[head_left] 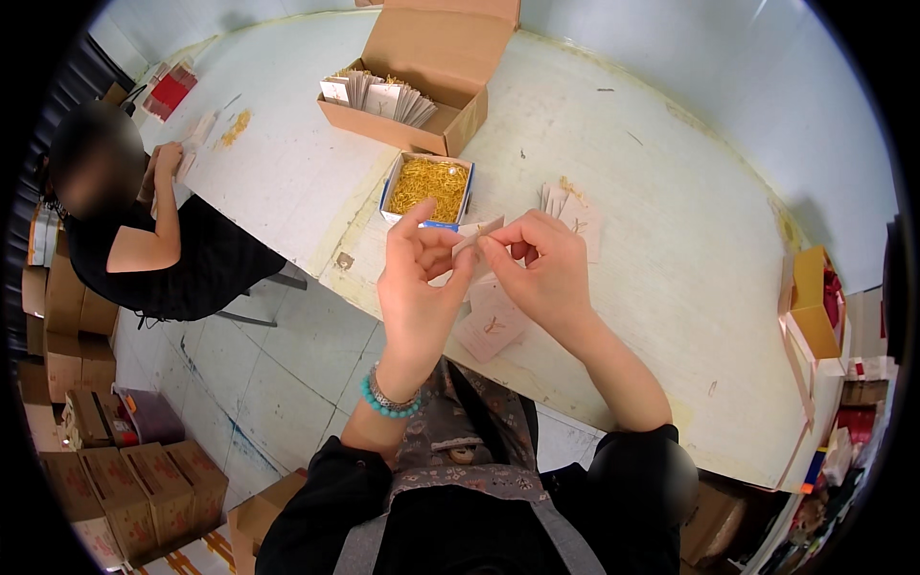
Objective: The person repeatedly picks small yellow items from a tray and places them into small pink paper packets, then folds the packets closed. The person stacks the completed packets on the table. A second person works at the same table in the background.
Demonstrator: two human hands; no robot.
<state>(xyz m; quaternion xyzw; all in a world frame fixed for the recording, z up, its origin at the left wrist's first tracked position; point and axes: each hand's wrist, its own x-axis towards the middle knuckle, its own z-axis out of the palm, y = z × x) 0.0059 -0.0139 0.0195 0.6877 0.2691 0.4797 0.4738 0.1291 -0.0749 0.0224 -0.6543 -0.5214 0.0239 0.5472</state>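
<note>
Over the near edge of the table, my left hand (pixel 422 278) holds a small pale card (pixel 479 231) between thumb and fingers, its index finger raised. My right hand (pixel 542 264) is closed in a pinch at the card's right edge; anything tiny between those fingertips is hidden. Just beyond my left hand is a small blue-and-white box (pixel 386 196) full of tiny gold-coloured pieces (pixel 426 184), too small to name. Below my hands, loose pale cards (pixel 491 326) with a small printed figure lie at the table edge. More cards (pixel 583 225) lie beyond my right hand.
An open cardboard box (pixel 436 134) with rows of upright cards (pixel 383 99) stands farther back. Another person (pixel 144 220) sits at the left, hands on the table (pixel 671 192). A yellow box (pixel 815 305) is at the far right. Stacked cartons (pixel 144 494) stand on the floor.
</note>
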